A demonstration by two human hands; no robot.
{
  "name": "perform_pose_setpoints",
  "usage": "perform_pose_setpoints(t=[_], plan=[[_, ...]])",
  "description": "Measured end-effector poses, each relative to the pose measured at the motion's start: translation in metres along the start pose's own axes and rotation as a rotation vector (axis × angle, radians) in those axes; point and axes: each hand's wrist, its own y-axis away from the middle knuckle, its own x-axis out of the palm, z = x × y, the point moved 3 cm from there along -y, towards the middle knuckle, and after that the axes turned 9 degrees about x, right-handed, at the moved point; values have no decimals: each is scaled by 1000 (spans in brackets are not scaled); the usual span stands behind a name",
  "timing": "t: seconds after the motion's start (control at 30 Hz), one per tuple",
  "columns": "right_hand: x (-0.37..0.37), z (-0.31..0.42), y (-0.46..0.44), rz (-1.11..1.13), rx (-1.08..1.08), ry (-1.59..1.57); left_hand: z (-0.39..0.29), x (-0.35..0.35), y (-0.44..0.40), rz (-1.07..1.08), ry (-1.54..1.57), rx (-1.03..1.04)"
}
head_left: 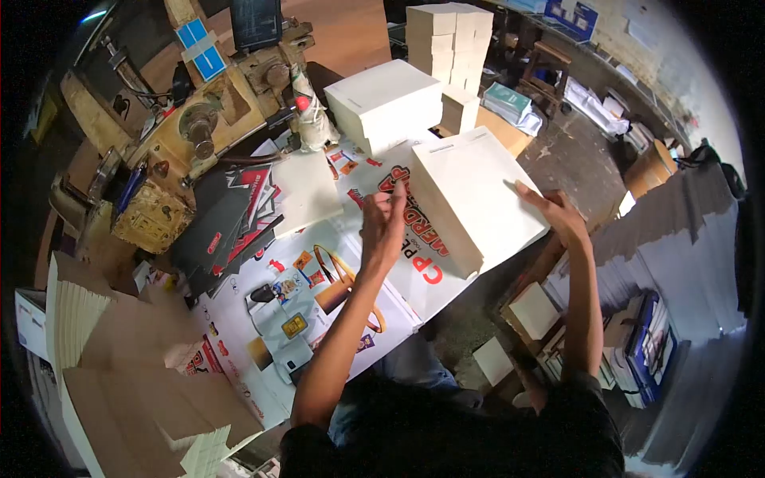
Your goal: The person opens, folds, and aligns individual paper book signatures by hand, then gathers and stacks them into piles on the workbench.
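Note:
A tall stack of cream paper blocks [478, 191] stands on the printed sheet [406, 295] at the table's right edge. My right hand [558, 211] rests at its right side, thumb on the top face and fingers spread over the edge. To the left of the stack, my left hand [384, 223] is raised over the printed sheet, fingers partly curled and apart, with nothing seen in it. Behind is a second cream stack [382, 95]. A flat cream sheet [307, 191] lies left of my left hand, beside dark and red paper pieces [239, 215].
A worn yellowish machine [215, 119] stands at the back left. Brown paper piles [151, 342] rise at the near left. Taller cream stacks [450, 40] stand behind. Grey sheet piles [661, 263] and bundled books [645, 342] sit at the right.

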Motion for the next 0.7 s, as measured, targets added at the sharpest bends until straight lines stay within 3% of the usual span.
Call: perform_pose_setpoints(t=[0.03, 0.13, 0.17, 0.23, 0.33, 0.4, 0.47, 0.57, 0.63, 0.67, 0.7], plan=[[-6, 12, 4, 147, -79, 98, 11, -7, -2, -21, -1, 37], [-9, 30, -1, 126, -245, 276, 20, -26, -15, -69, -35, 3], [-14, 34, -23, 26, -376, -61, 30, -31, -28, -26, -53, -21], [-23, 68, -35, -106, -602, -388, 60, -33, -64, 21, -74, -41], [-11, 155, -59, -125, -745, -367, 76, -26, -111, -6, 176, -165], [18, 203, -91, 102, -710, -451, 55, -22, -128, -161, 242, -300], [47, 242, -128, 161, -588, -357, 39, -14, -154, -130, 339, -180], [87, 272, -148, 245, -566, -198, 37, -16, -182, -79, 391, -224], [117, 264, -179, 388, -458, -232, 25, -17, -189, -14, 458, -331], [142, 263, -219, 449, -266, -211, 13, -17, -186, 39, 521, -427], [142, 259, -192, 583, -281, -191, 7, -16, -185, 61, 538, -415]])
